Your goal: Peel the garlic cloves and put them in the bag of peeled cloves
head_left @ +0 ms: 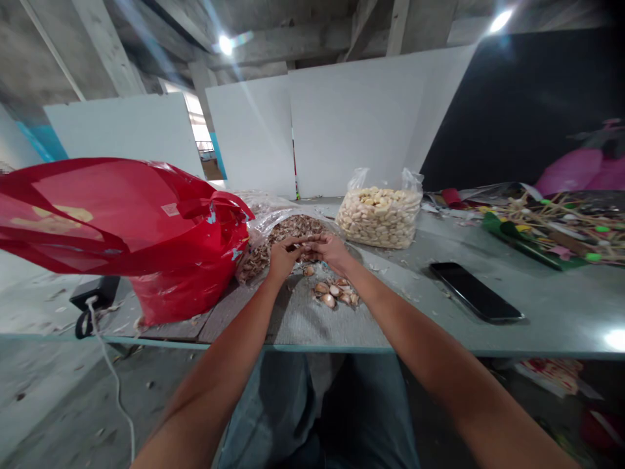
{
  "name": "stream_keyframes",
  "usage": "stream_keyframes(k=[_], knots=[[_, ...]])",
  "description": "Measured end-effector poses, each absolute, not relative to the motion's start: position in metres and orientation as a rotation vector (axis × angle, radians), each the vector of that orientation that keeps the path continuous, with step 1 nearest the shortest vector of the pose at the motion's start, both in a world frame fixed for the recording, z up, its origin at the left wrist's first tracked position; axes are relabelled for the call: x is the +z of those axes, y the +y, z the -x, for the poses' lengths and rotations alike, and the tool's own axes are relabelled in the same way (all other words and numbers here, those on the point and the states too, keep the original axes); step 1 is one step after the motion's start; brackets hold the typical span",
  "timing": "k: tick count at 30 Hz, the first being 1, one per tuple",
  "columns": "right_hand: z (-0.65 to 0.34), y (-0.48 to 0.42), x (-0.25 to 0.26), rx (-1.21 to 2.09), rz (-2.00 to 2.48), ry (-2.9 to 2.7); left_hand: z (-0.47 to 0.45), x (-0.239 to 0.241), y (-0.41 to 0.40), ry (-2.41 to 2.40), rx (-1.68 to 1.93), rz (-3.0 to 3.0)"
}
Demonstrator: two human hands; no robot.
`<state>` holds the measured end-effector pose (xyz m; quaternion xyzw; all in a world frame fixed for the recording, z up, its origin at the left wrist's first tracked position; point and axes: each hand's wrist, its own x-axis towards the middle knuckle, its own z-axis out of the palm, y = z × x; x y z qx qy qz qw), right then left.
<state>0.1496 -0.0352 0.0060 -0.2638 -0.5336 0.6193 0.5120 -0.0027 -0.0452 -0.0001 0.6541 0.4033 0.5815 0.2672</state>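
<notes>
My left hand [283, 256] and my right hand [329, 253] meet fingertip to fingertip over the table, both closed in a pinch. Between them is what looks like a garlic clove, mostly hidden by the fingers. Just below the hands, a small pile of unpeeled garlic cloves [334, 292] lies on the table, with a single clove [308, 271] a little apart from it. Behind my hands, a clear plastic bag holds a heap of brown garlic skins [297, 228]. To the right, a clear bag of peeled garlic cloves [378, 218] stands upright.
A large red bag [185, 286] stands at the left, beside a black power adapter [95, 293] with a white cable. A black phone [473, 291] lies on the table [415, 319] at the right. Farther right are sticks with coloured bits [561, 225] and a pink object [576, 170].
</notes>
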Motion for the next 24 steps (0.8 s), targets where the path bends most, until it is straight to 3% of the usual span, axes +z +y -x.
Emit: stream_keyframes(k=[24], knots=[[-0.148,-0.039,0.015,1.323,0.756,-1.42,0.005,-0.003,-0.043,1.07,1.642,-1.533]])
